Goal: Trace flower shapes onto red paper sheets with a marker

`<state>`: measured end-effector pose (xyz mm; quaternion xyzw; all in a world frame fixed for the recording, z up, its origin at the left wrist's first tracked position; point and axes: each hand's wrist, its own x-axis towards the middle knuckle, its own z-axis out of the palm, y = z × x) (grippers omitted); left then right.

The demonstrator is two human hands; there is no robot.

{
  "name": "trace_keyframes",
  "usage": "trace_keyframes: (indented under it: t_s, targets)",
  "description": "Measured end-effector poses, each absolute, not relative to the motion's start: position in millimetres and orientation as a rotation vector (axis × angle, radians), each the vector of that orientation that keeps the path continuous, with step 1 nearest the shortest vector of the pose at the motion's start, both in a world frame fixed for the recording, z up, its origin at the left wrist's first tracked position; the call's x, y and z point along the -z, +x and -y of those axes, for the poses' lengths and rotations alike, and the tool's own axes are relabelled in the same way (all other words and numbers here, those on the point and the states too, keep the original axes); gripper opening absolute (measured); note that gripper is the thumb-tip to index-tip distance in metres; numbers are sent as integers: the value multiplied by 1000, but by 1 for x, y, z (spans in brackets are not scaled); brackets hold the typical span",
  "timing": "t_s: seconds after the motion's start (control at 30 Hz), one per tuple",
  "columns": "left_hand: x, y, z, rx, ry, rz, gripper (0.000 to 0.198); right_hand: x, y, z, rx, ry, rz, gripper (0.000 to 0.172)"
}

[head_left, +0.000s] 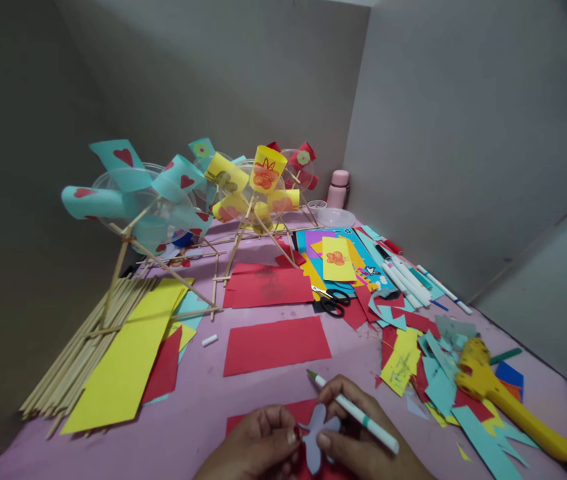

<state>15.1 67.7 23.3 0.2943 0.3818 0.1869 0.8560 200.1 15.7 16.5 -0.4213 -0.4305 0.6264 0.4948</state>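
Low in the head view, both hands meet at a pale lavender paper cutout (315,427) with rounded lobes. My left hand (258,443) pinches its left edge between thumb and fingertips. The thumb of my right hand (363,433) presses on the cutout's right side. That same hand also carries a white marker (356,410), its green tip bare and pointing up to the left. Beneath the hands lies a red paper piece (236,424), partly covered. Just beyond is a red paper rectangle (278,347), and a small white cap (210,340) lies to its left.
Paper pinwheels on stick stands (148,200) rise at the back left. Bamboo sticks (63,360) and yellow paper (128,360) lie left. Black-handled scissors (332,303) sit mid-table. Paper scraps (438,380), several markers (408,283) and a yellow glue gun (508,407) lie right. A pink bottle (338,190) stands behind.
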Motion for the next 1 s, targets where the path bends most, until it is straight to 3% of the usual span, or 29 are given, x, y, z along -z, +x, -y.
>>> trace_keyframes:
  t_s: [1.0]
  targets:
    - [-19, 20, -66, -452, 638, -767, 36, -18, 199, -15, -1508, -1009, 1047, 39]
